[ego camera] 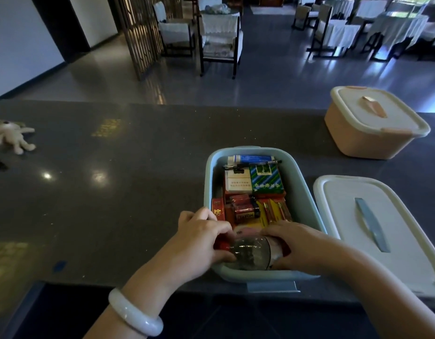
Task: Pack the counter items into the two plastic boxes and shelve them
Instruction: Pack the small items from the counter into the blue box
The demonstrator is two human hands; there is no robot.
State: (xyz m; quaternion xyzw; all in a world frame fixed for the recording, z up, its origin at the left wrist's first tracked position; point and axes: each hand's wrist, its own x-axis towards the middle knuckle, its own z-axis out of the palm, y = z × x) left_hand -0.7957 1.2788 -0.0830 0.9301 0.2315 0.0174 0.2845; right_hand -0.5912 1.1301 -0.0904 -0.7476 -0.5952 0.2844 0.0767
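A clear bottle lies sideways at the near end of the blue box, held by both hands: left hand fingers curled at its red cap, right hand around its base. Packets crowd the space beyond; forced down, it might crush them or stop the lid, right of the box on the bench, from seating.

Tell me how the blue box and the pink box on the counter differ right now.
The blue box is open, its lid lying beside it on the counter; the pink box has its lid on. The blue box shows packets, pens and batteries inside; the pink box's contents are hidden. Both hands, left hand and right hand, hold a bottle in the blue box; the pink box stands untouched, farther away. Both have whitish lids with a handle.
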